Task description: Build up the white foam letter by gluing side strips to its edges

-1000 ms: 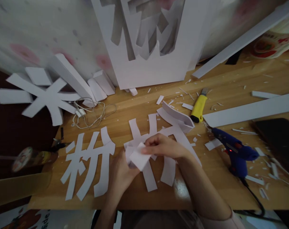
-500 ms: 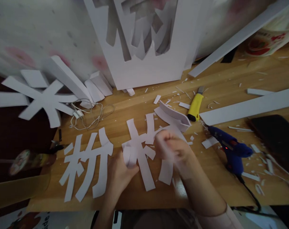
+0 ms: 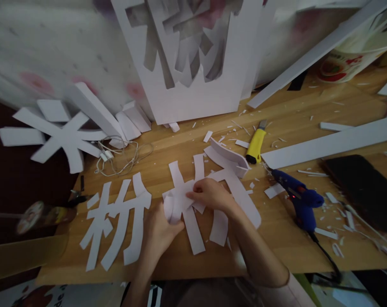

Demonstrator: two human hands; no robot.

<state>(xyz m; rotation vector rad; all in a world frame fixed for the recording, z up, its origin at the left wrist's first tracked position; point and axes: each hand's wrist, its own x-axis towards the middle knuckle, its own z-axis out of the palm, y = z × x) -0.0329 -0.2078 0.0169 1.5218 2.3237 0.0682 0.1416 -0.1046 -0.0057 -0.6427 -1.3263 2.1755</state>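
Two white cut-out characters lie flat on the wooden table [image 3: 308, 115]. My left hand [image 3: 160, 232] is closed around a curled white strip [image 3: 171, 207] at the left edge of the middle character cut-out [image 3: 193, 226]. My right hand [image 3: 209, 195] pinches the same strip from above, fingers pressed together on it. A second character cut-out [image 3: 116, 221] lies to the left, untouched.
A blue glue gun [image 3: 297, 198] with its cord lies right of my hands, a yellow utility knife [image 3: 255, 146] behind them. A white cut-out board [image 3: 193, 102] stands against the wall. A long white strip [image 3: 330, 143], a dark phone [image 3: 362, 187], a white cable [image 3: 123, 155] and scraps surround them.
My right hand pulled back in a blur, then returned to pinch the strip. The loose flat piece it held a second ago is now curled in my left hand.
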